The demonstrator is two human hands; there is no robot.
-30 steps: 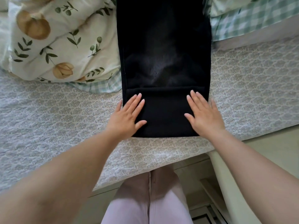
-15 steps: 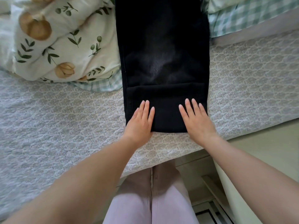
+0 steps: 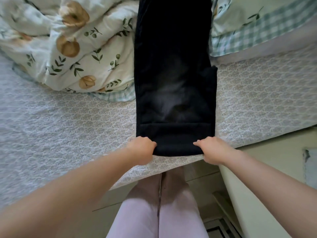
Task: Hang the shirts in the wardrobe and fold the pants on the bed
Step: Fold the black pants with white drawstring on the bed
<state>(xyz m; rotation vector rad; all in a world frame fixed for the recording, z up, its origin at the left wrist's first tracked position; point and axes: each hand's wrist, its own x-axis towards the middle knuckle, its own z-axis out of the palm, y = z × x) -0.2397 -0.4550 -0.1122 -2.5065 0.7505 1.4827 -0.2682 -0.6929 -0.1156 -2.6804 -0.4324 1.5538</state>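
Pants (image 3: 173, 74), black, lie flat on bed (image 3: 68, 126), long axis running straight away from bed's near edge. Left hand (image 3: 142, 151) grips hem's left corner, right hand (image 3: 213, 150) grips right corner. Both equally near; fold likely goes away from the edge.

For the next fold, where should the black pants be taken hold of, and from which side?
By the two corners of the near, folded-over end, coming from the edge of the bed. The black pants lie flat and stretch straight away from the person, so that short end is closest and should lift evenly. The left hand and right hand grip those corners now.
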